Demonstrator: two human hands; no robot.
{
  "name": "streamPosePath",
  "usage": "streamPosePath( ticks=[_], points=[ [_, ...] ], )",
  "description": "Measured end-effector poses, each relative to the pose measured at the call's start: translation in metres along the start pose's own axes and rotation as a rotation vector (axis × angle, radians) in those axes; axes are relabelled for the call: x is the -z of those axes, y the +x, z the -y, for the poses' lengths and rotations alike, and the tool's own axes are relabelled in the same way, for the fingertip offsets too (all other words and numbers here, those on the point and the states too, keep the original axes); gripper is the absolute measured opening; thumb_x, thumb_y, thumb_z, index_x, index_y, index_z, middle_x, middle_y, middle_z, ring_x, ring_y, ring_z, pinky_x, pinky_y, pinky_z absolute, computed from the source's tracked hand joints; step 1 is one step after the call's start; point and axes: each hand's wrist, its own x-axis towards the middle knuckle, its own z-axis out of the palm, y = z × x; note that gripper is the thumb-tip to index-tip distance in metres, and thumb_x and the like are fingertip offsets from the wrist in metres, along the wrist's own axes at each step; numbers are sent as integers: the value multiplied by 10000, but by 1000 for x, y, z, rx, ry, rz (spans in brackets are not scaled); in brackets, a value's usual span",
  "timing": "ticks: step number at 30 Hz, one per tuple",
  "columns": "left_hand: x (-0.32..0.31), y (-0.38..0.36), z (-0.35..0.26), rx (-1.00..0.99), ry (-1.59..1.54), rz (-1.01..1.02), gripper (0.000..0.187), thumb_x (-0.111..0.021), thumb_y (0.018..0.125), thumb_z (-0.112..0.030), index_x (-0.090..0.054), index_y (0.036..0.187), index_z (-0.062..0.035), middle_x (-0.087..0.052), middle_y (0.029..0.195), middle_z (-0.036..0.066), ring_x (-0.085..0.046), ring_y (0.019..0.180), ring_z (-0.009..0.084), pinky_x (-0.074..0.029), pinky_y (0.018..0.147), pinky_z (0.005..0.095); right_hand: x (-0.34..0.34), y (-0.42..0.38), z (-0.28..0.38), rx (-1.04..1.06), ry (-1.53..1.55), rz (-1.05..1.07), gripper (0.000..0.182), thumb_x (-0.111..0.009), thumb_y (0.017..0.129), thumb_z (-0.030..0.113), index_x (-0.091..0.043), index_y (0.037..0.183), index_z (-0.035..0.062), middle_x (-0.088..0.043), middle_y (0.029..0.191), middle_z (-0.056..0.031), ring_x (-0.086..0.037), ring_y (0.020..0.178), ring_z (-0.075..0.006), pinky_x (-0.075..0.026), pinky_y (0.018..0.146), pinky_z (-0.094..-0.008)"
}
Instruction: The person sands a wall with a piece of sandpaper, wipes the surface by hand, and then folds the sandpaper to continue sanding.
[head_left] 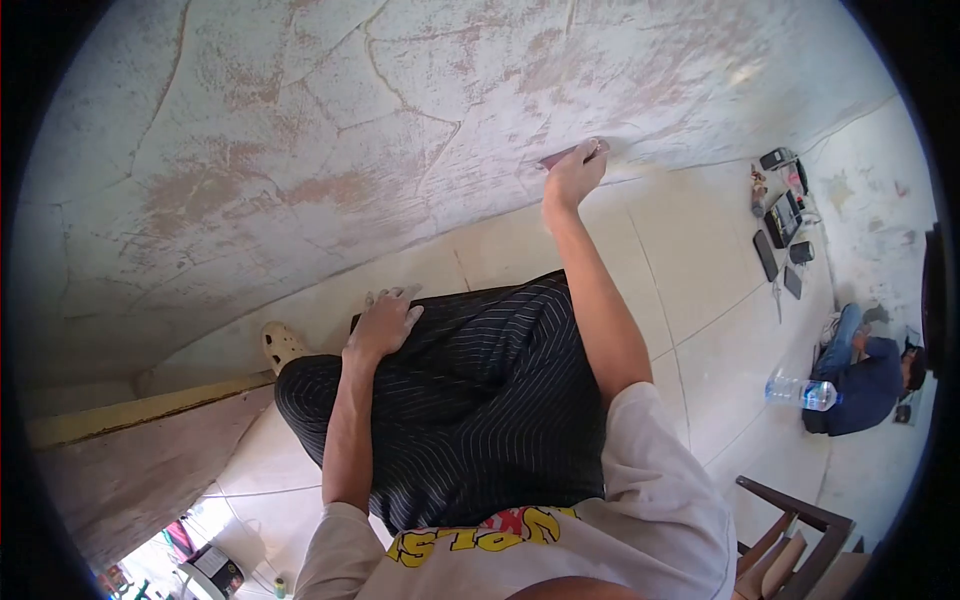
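Note:
My right hand (577, 176) is closed round a reddish sanding piece (552, 159), which lies against the low part of the patchy white wall (400, 120). The fingers are dusted with white and partly hide what they hold. My left hand (385, 322) rests on the dark striped cloth over my knee (440, 330), with its dusty fingers apart and nothing in them.
Phones and small items lie by a black box (783, 218) on the tiled floor (650, 260) at the right. Another person (865, 375) sits beyond a plastic bottle (803, 393). A wooden chair (810, 520) stands lower right, a bucket (212, 572) lower left.

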Motion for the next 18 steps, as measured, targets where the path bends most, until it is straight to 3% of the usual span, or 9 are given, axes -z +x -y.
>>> streamPosePath(
  ticks=[2, 4, 5, 9, 11, 15, 17, 18],
  points=[
    [-2, 0, 2, -7, 9, -10, 443, -500, 994, -288, -484, 1393, -95, -561, 1320, 191, -491, 1256, 381, -318, 1108, 564, 4, -6, 6, 21, -10, -18, 323, -346, 1060, 227, -484, 1070, -64, -560, 871, -174, -515, 806, -275, -439, 825, -384],
    [-1, 3, 4, 7, 28, 19, 449, -494, 994, -310, -482, 1397, -112, -543, 1347, 189, -478, 1270, 388, -305, 1116, 566, 8, -31, 11, -40, -78, 246, 337, -347, 1059, 223, -486, 1135, -74, -583, 939, -208, -539, 873, -311, -434, 871, -392],
    [-2, 5, 4, 22, 54, 58, 455, -487, 994, -331, -480, 1401, -128, -525, 1375, 186, -465, 1284, 394, -291, 1125, 569, 6, -37, 5, 82, -168, 221, 356, -352, 1051, 209, -490, 1192, -88, -607, 993, -230, -565, 917, -335, -434, 884, -391],
    [-3, 0, 0, 0, -7, -2, 438, -498, 995, -290, -493, 1384, -88, -554, 1326, 190, -483, 1262, 385, -315, 1109, 572, -1, -30, -3, -7, -128, 178, 367, -348, 1044, 193, -497, 1209, -100, -605, 1060, -260, -575, 942, -361, -428, 900, -395],
    [-2, -1, 4, -14, -29, -28, 439, -498, 995, -293, -495, 1382, -85, -560, 1315, 192, -490, 1254, 390, -315, 1107, 577, -11, -21, -4, -93, 0, -10, 368, -345, 1042, 190, -509, 1182, -109, -587, 1105, -271, -566, 973, -357, -420, 920, -405],
    [-1, -3, 4, 41, 29, 20, 438, -501, 993, -292, -496, 1380, -87, -563, 1310, 191, -495, 1250, 391, -316, 1107, 579, -2, 11, -26, 16, -24, 7, 374, -341, 1045, 195, -507, 1189, -107, -569, 1144, -273, -548, 1019, -357, -408, 945, -419],
    [2, 0, 0, 12, -1, 2, 443, -505, 991, -293, -494, 1384, -89, -560, 1317, 190, -492, 1257, 387, -317, 1108, 581, 0, 32, -24, -247, 223, -77, 375, -335, 1049, 209, -513, 1158, -101, -566, 1147, -264, -527, 1035, -361, -399, 950, -432],
    [0, -1, -1, 10, -7, 2, 443, -505, 991, -293, -494, 1384, -89, -560, 1317, 190, -492, 1257, 387, -317, 1108, 581, 3, 26, -25, -242, 218, -75, 375, -335, 1049, 209, -513, 1158, -101, -566, 1147, -264, -527, 1035, -361, -399, 950, -432]
  ],
)
